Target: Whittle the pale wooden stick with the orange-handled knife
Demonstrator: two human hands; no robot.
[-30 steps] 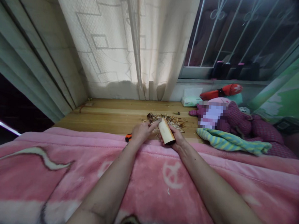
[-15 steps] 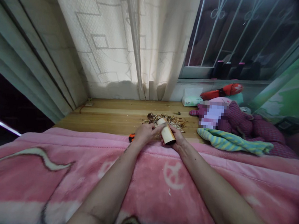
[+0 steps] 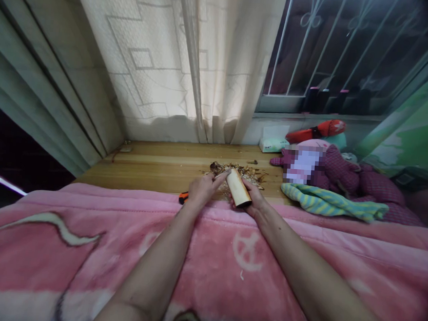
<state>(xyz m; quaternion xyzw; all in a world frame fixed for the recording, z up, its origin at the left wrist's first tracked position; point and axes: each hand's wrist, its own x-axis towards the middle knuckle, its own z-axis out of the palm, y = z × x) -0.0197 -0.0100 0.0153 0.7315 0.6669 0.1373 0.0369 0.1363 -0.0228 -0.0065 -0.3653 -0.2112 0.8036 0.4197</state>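
Note:
My right hand is wrapped around a pale, peeled piece of bamboo or wood, round in section with a brown strip down one side and a dark near end. It is held tilted, its far end pointing away from me. My left hand is closed on a utility knife; only the orange-and-black end of its handle sticks out at the left, and the blade cannot be made out. The left thumb reaches to the wood's far left edge. Wood shavings lie heaped on the wooden board just beyond both hands.
A pink blanket covers the near side of the wooden surface. To the right are a striped cloth, a purple checked plush toy, a tissue pack and a red folded item. Curtains hang behind.
My left hand has slid a little left and away from me along the wood, with the knife handle moving left too. The right hand and the wood have hardly moved.

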